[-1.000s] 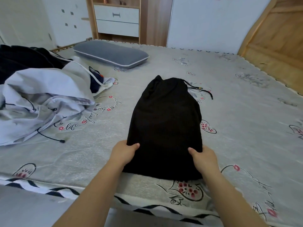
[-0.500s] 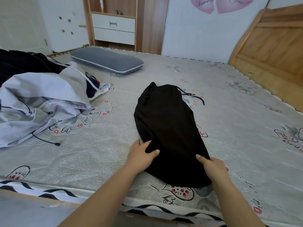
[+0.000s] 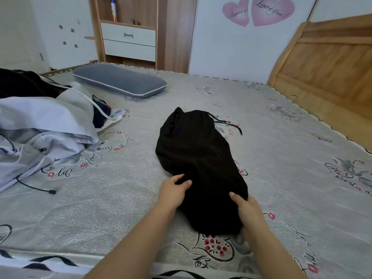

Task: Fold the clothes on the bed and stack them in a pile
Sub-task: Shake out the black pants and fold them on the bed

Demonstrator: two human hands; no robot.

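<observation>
- Your left hand (image 3: 173, 189) grips the left edge of the folded black garment (image 3: 198, 164), with the thumb on top of the cloth.
- Your right hand (image 3: 249, 213) grips the near right corner of the same garment, thumb on top and fingers tucked under it.
- The black garment lies in the middle of the bed (image 3: 281, 158), close to the near edge, and it slants away toward the left.
- A black drawstring (image 3: 229, 123) sticks out from its far end and rests on the sheet.
- To the left sits a messy heap of pale clothes (image 3: 40, 133) (not folded), well apart from the black garment.
- A dark garment (image 3: 22, 85) lies behind that heap, at the far left.
- A thin black cord (image 3: 35, 187) trails out of the heap onto the sheet.
- A grey pillow (image 3: 120, 80) rests at the far left side of the bed.
- A wooden headboard (image 3: 330, 63) leans at the right side.
- A wooden shelf unit with white drawers (image 3: 128, 40) stands past the far edge.
- The sheet is bare to the right of the black garment and between it and the heap.
- The near edge of the bed runs just under your arms.
- The sheet (image 3: 128, 194) has the word "life" printed near the heap; the other curly words are too hard to read.
- Two pink hearts (image 3: 258, 11) on the wall say "Love you".
</observation>
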